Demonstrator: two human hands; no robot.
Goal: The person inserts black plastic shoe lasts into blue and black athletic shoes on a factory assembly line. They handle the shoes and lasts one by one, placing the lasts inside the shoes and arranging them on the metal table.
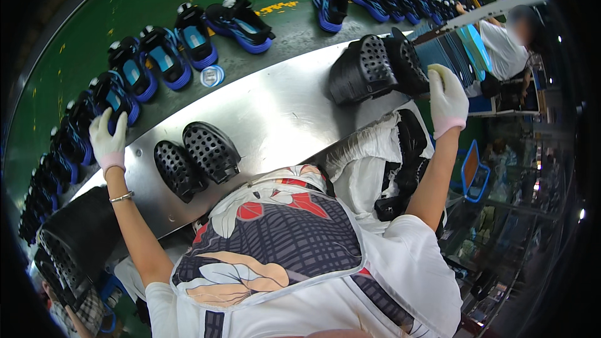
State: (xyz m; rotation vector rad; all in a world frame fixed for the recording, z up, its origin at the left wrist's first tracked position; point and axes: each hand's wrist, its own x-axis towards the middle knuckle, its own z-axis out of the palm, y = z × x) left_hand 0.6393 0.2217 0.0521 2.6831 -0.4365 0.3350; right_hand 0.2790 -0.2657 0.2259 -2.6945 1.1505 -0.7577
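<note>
My left hand (108,141), in a white glove, reaches to a black and blue sports shoe (114,101) in the row at the left. Its fingers are apart at the shoe's near end; whether they touch it is hard to see. My right hand (449,101), also gloved, is raised at the right with fingers bent together beside a stack of blue sheets (446,56). Anything inside those fingers is hidden. Left of it, a pair of black perforated shoe-shaped forms (375,62) stands on the metal table (282,103). Another such pair (210,150) lies nearer my left arm.
More shoes (194,37) line the green surface beyond the table, with a round label (212,76) beside them. White and black material (369,156) lies by my right side. A co-worker (510,44) is at the far right; another person (81,316) shows lower left.
</note>
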